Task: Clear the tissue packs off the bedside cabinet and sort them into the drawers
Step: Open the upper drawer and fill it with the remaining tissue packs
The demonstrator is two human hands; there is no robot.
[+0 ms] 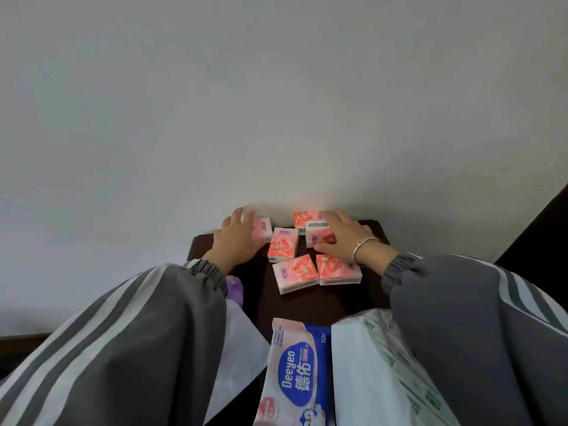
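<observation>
nearest the camera, at the near edge of the bedside cabinet (332,299), lie three large soft packs side by side: a white plastic-wrapped pack (242,339) at the left, a blue and pink deeyeo wipes pack (295,376) in the middle, and a white pack with green print (378,379) at the right, touching the wipes pack. both sleeves partly cover the outer two.

toward the far edge, against the wall (276,103), six small pink pocket tissue packs are scattered. two lie side by side mid-top, the left one (295,273) and the right one (338,269) touching. one (283,244) lies just beyond them. one (262,228) is at the far left corner. two more are at the far right, one (304,219) behind the other (318,236).

left hand (238,241): fingers spread, laid over the far left pack, not clamped on it. right hand (344,238): fingers spread, resting over the far right pair, thumb beside the nearer one; not closed. a metal bracelet (367,245) sits on that wrist.

handling judgement: pocket packs are probably light, soft and compressible, film-wrapped and somewhat slippery; not fragile. best taken across the short sides between thumb and fingers, or swept together and gathered in twos. large packs likely need a whole-hand grip across the width. no drawers are in view.
</observation>
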